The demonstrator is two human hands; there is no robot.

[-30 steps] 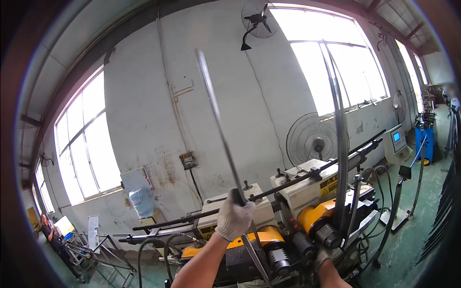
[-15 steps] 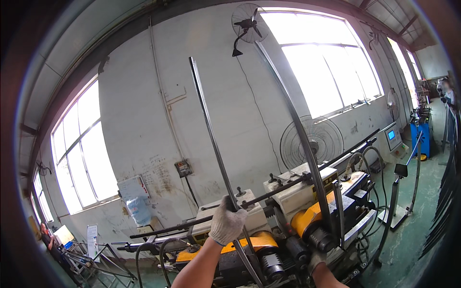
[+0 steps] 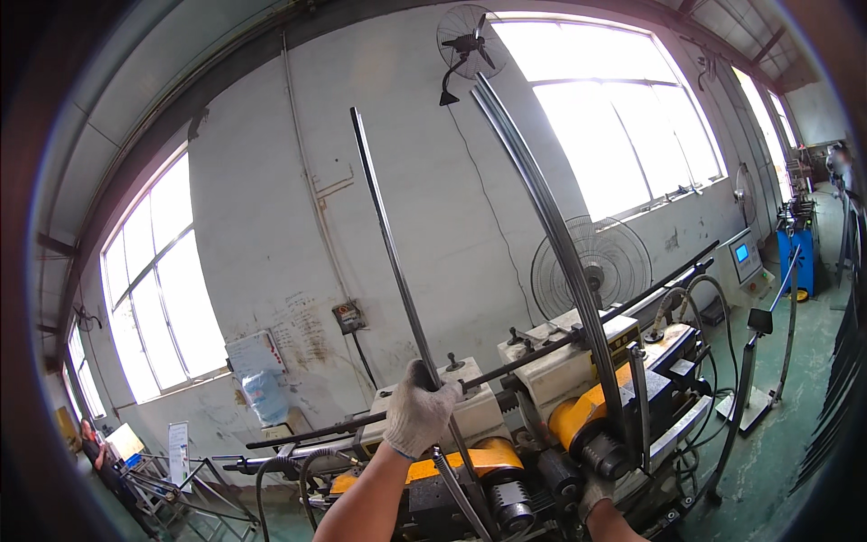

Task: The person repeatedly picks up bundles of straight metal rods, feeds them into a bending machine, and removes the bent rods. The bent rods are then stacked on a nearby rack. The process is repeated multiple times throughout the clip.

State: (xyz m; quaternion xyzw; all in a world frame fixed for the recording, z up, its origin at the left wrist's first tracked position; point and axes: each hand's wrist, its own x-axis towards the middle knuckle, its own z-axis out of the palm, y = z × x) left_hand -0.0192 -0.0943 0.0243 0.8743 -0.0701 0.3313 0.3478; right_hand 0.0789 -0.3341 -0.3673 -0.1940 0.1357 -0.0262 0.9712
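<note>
Now my left hand (image 3: 422,419) wraps closely round the left strip (image 3: 388,237); the right strip (image 3: 553,217) has tipped leftward; my right hand's (image 3: 597,499) grip I can't tell.

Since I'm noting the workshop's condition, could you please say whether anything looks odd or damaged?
The pale painted wall shows brown smudges and dark scribbles left of the small dark box, marring its lighter surface.

Free air lies between the left upright strip (image 3: 387,237) and the right upright strip (image 3: 562,239), though a long black rod (image 3: 519,362) slants across low down. Right, a ribbed roller (image 3: 603,453) and dark cylinder (image 3: 559,471) crowd the right hand (image 3: 595,498); higher left is open.
</note>
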